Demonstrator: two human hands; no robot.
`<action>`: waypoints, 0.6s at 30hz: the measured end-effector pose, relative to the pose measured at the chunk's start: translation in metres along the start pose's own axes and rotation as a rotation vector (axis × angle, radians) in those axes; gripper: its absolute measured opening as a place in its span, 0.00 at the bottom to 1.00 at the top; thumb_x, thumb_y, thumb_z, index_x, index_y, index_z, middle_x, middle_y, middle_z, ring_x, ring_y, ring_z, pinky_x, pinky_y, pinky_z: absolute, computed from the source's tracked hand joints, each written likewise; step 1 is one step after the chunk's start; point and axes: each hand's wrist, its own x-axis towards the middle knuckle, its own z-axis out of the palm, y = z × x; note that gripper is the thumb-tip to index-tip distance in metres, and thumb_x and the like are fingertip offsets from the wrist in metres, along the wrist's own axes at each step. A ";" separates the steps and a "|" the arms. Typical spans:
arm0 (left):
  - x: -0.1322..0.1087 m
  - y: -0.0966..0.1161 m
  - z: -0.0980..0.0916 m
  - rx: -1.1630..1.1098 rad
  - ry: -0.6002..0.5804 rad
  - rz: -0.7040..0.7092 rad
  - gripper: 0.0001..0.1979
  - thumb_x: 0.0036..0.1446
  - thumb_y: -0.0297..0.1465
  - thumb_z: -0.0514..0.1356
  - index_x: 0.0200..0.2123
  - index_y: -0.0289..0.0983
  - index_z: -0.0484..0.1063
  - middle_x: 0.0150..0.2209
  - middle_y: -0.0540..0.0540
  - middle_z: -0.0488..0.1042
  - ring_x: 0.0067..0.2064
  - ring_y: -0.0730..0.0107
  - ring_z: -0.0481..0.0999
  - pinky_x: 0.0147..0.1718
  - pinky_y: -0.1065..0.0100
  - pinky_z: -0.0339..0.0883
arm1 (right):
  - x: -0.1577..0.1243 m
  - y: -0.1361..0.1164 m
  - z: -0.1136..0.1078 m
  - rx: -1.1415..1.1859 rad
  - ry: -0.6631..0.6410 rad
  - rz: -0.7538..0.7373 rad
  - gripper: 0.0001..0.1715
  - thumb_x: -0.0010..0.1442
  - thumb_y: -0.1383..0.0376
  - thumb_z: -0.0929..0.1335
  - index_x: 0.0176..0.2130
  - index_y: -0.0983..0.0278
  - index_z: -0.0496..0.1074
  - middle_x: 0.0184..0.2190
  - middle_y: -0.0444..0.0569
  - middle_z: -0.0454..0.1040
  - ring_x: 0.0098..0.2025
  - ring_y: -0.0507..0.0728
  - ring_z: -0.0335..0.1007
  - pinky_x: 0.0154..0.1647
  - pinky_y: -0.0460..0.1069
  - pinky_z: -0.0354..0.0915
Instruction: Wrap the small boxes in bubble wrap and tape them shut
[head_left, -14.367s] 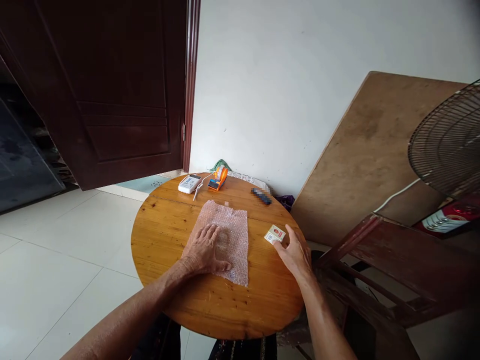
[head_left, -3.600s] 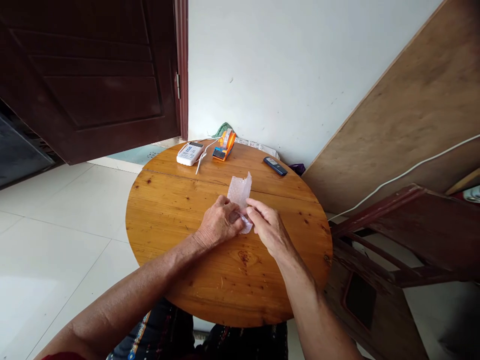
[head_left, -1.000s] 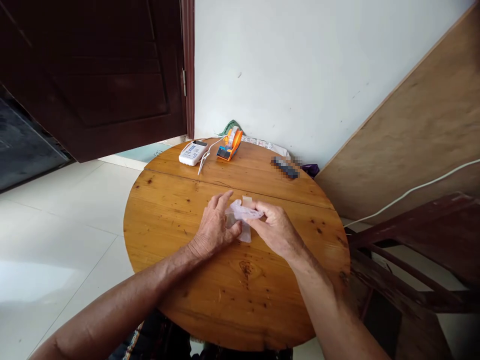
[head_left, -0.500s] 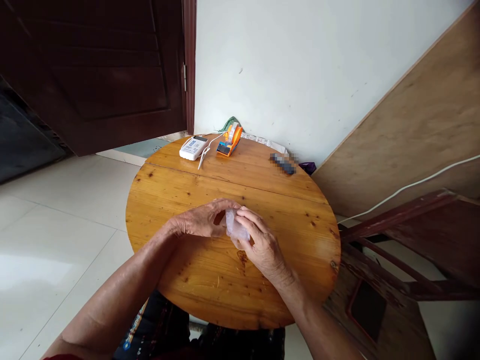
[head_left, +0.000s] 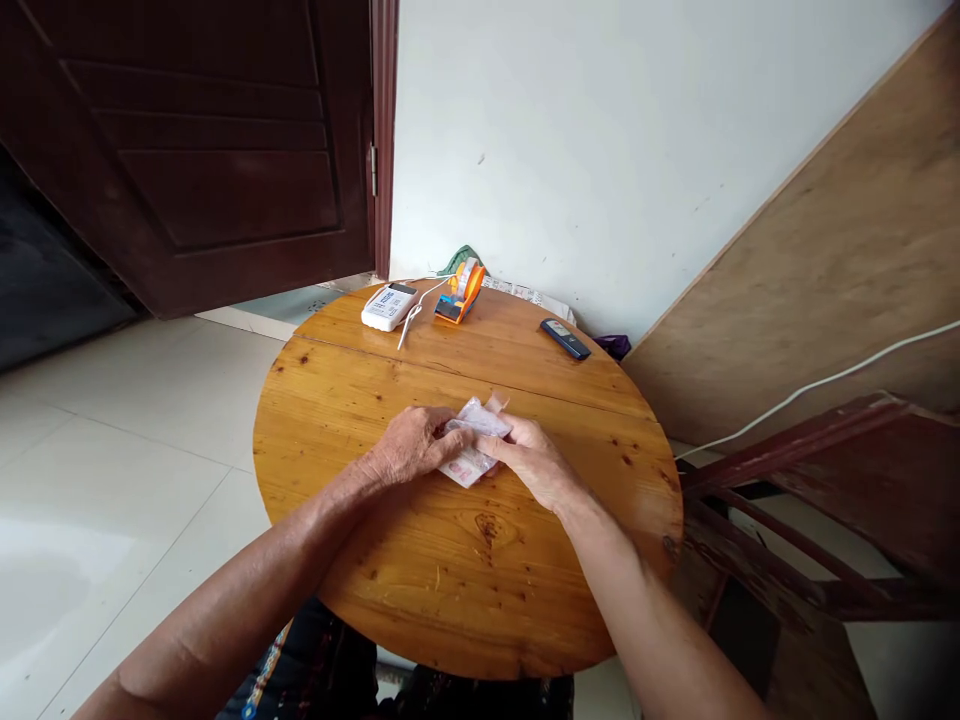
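Observation:
Both hands hold a whitish, crinkled plastic packet with faint pink or red print near its lower corner, over the middle of the round table. My left hand grips its left side, thumb lying across the top. From the other side my right hand pinches the packet, its thumb on top as well; the fingers below are mostly hidden. A thin, pinkish see-through flap sticks up at the far edge. What is inside the packet cannot be made out.
Along the far side of the wooden table lie a white box-like device with a cord, an orange tape dispenser and a dark remote-like device. A wall stands behind, a dark door to the left, a wooden chair to the right.
The packet has turned from a bunched, tilted position to lie flatter, its printed face showing. Both thumbs now press on top, and the right hand has shifted slightly up and away from me.

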 end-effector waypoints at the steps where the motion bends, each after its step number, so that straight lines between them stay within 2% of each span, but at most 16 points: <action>1: 0.000 0.000 -0.001 -0.052 -0.019 -0.009 0.19 0.59 0.44 0.58 0.35 0.32 0.77 0.27 0.49 0.73 0.30 0.70 0.69 0.28 0.71 0.60 | 0.003 0.002 0.000 0.042 0.007 0.027 0.18 0.50 0.56 0.73 0.37 0.66 0.76 0.26 0.45 0.76 0.24 0.53 0.70 0.23 0.46 0.67; 4: 0.003 -0.004 -0.002 -0.300 -0.107 -0.004 0.22 0.55 0.40 0.62 0.49 0.34 0.74 0.37 0.46 0.77 0.37 0.65 0.73 0.34 0.68 0.65 | 0.012 0.009 -0.002 0.062 0.041 0.032 0.20 0.49 0.54 0.74 0.37 0.66 0.76 0.25 0.45 0.75 0.24 0.52 0.69 0.22 0.45 0.64; 6: 0.006 -0.009 0.000 -0.419 -0.117 -0.013 0.31 0.51 0.35 0.65 0.59 0.35 0.66 0.42 0.45 0.76 0.40 0.64 0.74 0.39 0.66 0.67 | 0.016 0.012 -0.004 0.026 0.055 -0.005 0.19 0.51 0.54 0.73 0.36 0.65 0.76 0.26 0.45 0.75 0.26 0.53 0.69 0.23 0.45 0.64; 8: 0.008 -0.013 0.004 -0.497 -0.091 -0.037 0.38 0.49 0.32 0.65 0.63 0.35 0.59 0.43 0.44 0.75 0.41 0.65 0.74 0.41 0.64 0.68 | 0.018 0.013 -0.003 -0.014 0.087 -0.068 0.19 0.53 0.53 0.73 0.37 0.64 0.76 0.29 0.45 0.77 0.29 0.54 0.71 0.27 0.46 0.65; 11: 0.011 -0.015 0.010 -0.543 -0.029 -0.059 0.41 0.49 0.31 0.66 0.65 0.35 0.54 0.42 0.45 0.73 0.39 0.69 0.73 0.40 0.65 0.67 | 0.017 0.011 -0.001 -0.026 0.129 -0.121 0.21 0.56 0.49 0.70 0.40 0.63 0.77 0.32 0.47 0.79 0.33 0.56 0.73 0.33 0.48 0.68; 13: 0.012 -0.015 0.012 -0.535 0.002 -0.066 0.41 0.49 0.32 0.67 0.64 0.35 0.55 0.40 0.47 0.72 0.37 0.70 0.72 0.38 0.66 0.67 | 0.015 0.010 0.000 0.004 0.102 -0.120 0.25 0.57 0.47 0.69 0.44 0.62 0.76 0.36 0.48 0.80 0.38 0.59 0.76 0.38 0.50 0.70; 15: 0.012 -0.016 0.013 -0.536 0.019 -0.076 0.42 0.49 0.34 0.67 0.65 0.34 0.54 0.40 0.47 0.72 0.38 0.69 0.72 0.38 0.65 0.67 | 0.013 0.011 0.000 0.014 0.065 -0.151 0.29 0.55 0.48 0.71 0.50 0.62 0.74 0.43 0.50 0.80 0.45 0.61 0.76 0.44 0.52 0.71; 18: 0.012 -0.018 0.013 -0.585 0.023 -0.080 0.43 0.50 0.35 0.67 0.66 0.34 0.52 0.45 0.43 0.73 0.42 0.65 0.73 0.42 0.63 0.67 | 0.011 0.015 -0.002 -0.060 0.049 -0.236 0.34 0.53 0.54 0.73 0.56 0.61 0.70 0.52 0.53 0.77 0.52 0.63 0.74 0.53 0.56 0.69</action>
